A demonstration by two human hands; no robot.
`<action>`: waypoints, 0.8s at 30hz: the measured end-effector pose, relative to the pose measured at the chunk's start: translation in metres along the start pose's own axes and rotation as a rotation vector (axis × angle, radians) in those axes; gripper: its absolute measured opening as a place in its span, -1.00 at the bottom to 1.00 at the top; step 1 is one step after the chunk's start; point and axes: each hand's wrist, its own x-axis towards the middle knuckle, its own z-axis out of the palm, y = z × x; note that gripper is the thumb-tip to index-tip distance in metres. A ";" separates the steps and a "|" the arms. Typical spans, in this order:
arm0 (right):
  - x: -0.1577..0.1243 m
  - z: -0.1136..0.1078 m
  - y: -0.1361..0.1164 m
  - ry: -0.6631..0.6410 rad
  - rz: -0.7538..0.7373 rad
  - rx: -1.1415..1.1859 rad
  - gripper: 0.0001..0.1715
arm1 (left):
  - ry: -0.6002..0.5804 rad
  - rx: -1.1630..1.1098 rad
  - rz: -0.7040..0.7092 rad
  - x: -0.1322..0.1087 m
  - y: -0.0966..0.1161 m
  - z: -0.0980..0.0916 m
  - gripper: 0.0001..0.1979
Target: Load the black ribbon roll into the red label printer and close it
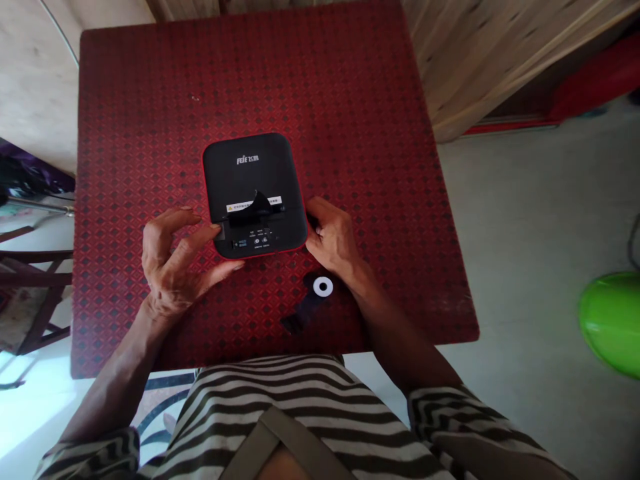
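A black printer (265, 175) with a red rim and FEIE lettering lies on the patterned red tablecloth. A curled black strip (257, 203) stands up from its slot, across the white warning label. My left hand (175, 260) is at the printer's lower left corner, fingers apart, with the index fingertip touching a small grey tab there. The thumb reaches along the front edge. My right hand (333, 233) holds the lower right side of the printer, its fingers curled and partly hidden by the edge. Below it lies a small roll with a white ring-shaped face (323, 287) and a dark strip trailing from it.
The red-covered table (150, 120) reaches to a wooden panel behind it. A dark wooden chair (40, 280) stands at the left. On the floor to the right is a bright green rounded object (610, 323), cut off by the picture edge.
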 end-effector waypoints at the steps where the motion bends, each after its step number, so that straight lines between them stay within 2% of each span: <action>1: 0.000 0.000 0.000 -0.002 0.007 0.001 -0.74 | 0.004 -0.026 -0.002 0.000 0.000 0.001 -0.45; 9: 0.001 -0.001 -0.002 0.014 0.016 0.002 -0.78 | 0.017 -0.052 0.001 0.001 0.002 0.007 -0.44; 12: 0.004 -0.007 -0.005 0.057 0.028 0.008 -0.82 | 0.047 -0.059 0.015 -0.001 0.002 0.013 -0.40; 15: 0.008 -0.021 -0.019 0.143 0.006 -0.035 -0.80 | 0.059 -0.057 0.053 -0.003 0.000 0.017 -0.36; 18: 0.019 -0.038 -0.045 0.177 -0.082 -0.154 -0.78 | 0.055 -0.072 0.048 -0.003 0.000 0.020 -0.36; 21: 0.039 -0.043 -0.072 0.055 -0.219 -0.292 -0.73 | 0.051 -0.082 0.040 -0.004 0.002 0.021 -0.31; 24: 0.064 -0.031 -0.090 -0.173 -0.324 -0.461 -0.67 | 0.031 -0.080 0.039 -0.006 0.003 0.022 -0.27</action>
